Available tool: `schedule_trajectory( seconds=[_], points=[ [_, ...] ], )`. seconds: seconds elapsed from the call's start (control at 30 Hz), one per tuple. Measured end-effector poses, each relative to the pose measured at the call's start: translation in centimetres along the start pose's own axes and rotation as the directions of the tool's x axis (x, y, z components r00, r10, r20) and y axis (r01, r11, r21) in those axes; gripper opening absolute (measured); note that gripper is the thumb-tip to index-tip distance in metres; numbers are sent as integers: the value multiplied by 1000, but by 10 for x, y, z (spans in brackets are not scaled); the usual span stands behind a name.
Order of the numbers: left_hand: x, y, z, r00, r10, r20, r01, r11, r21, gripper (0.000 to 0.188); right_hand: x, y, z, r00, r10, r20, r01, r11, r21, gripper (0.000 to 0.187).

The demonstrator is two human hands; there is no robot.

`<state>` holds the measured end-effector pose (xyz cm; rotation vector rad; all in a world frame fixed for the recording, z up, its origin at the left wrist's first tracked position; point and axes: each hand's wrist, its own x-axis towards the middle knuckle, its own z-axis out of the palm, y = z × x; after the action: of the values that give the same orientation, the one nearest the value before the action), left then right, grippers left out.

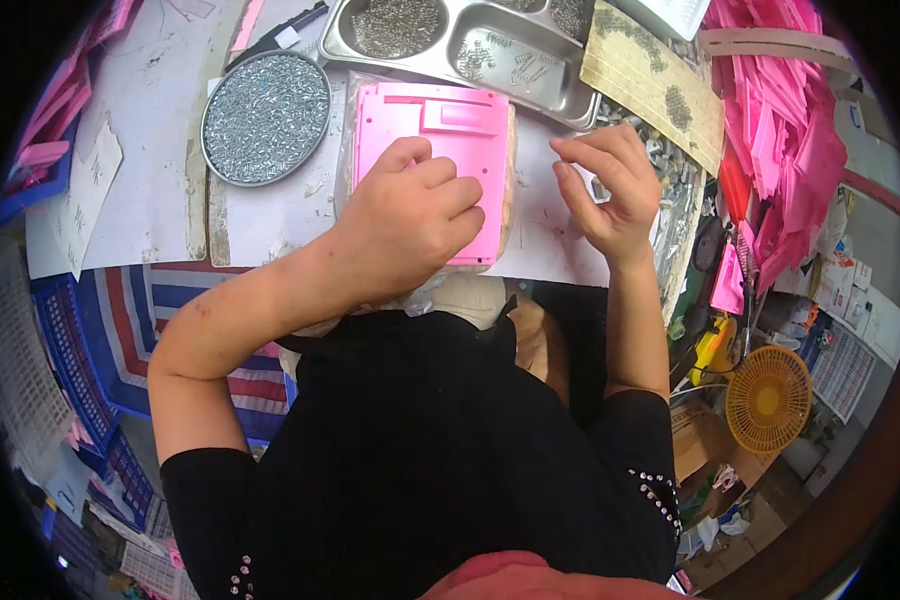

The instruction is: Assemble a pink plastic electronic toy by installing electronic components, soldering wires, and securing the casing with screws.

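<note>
A flat pink plastic panel (480,190) with a raised block near its far edge lies on a padded, plastic-wrapped support at the table's front edge. My left hand (410,215) is closed in a fist over the panel's left and middle part. Whatever its fingers hold, if anything, is hidden beneath them. To the right of the panel, my right hand (615,190) is raised over the white table. Its fingers are curved, with thumb and forefinger apart and nothing visible between them.
Left of the panel stands a round dish (267,118) full of small metal pieces. Behind is a steel tray (450,70) with compartments of small springs and other metal parts. Stained cardboard (655,85) lies at right, beside piled pink plastic parts (785,150). An orange round grille (768,400) sits lower right.
</note>
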<state>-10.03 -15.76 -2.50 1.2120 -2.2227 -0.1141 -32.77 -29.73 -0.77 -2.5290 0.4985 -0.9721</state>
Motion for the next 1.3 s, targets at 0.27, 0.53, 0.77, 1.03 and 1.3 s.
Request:
schedule_trajectory(
  seconds=[0.27,0.53,0.77,1.03,1.3],
  points=[
    [9,5,-15,981,128,147,-139,988,73,14,2,2,-12,996,8,-93,-13,998,-57,24],
    [-35,-84,-66,860,-399,-319,482,840,249,12,42,35,-33,867,202,-456,-141,976,165,27],
    [-83,-102,-64,786,-581,-212,619,740,264,11,148,52,-34,923,278,-267,-38,754,656,59],
    [-82,-110,-61,821,-469,-326,560,775,292,9,214,-28,17,997,68,33,-72,732,677,49],
    [-81,-93,-56,806,-472,-357,560,804,200,10,159,-68,52,933,353,76,-203,339,918,48]
  ],
)
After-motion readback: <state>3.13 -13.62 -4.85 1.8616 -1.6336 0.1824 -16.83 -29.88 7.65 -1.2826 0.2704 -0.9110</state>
